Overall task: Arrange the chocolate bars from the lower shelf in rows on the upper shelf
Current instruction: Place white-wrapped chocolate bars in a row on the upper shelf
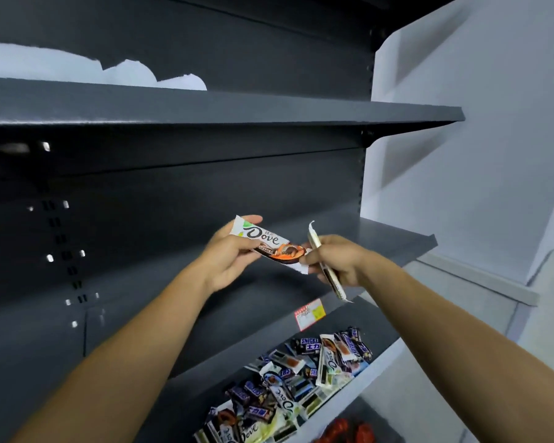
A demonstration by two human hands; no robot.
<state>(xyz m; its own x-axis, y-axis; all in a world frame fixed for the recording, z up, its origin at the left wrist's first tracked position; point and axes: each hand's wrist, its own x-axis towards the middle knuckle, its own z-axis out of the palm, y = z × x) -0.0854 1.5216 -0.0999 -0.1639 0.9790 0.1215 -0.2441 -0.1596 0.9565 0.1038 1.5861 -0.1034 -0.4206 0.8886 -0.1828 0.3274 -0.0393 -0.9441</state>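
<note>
Left fingers (pixel 254 219) hold Dove bar (pixel 266 243) — right fingers (pixel 328 274) grip second bar (pixel 339 289), over shelf (pixel 397 238).

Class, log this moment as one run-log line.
left hand: holds chocolate bar | right hand: holds second bar | pile: on lower shelf | upper shelf: no bars seen

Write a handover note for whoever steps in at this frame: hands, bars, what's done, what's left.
Left hand: grips a Dove bar, label up.
Right hand: holds a second bar edge-on, close to the Dove bar's end.
Both hands are in front of the upper shelf, where no bars show yet.
The pile of bars lies loose on the lower shelf.
Done: two bars picked up.
Left: set these two down to start a row, then move the pile up.
</note>
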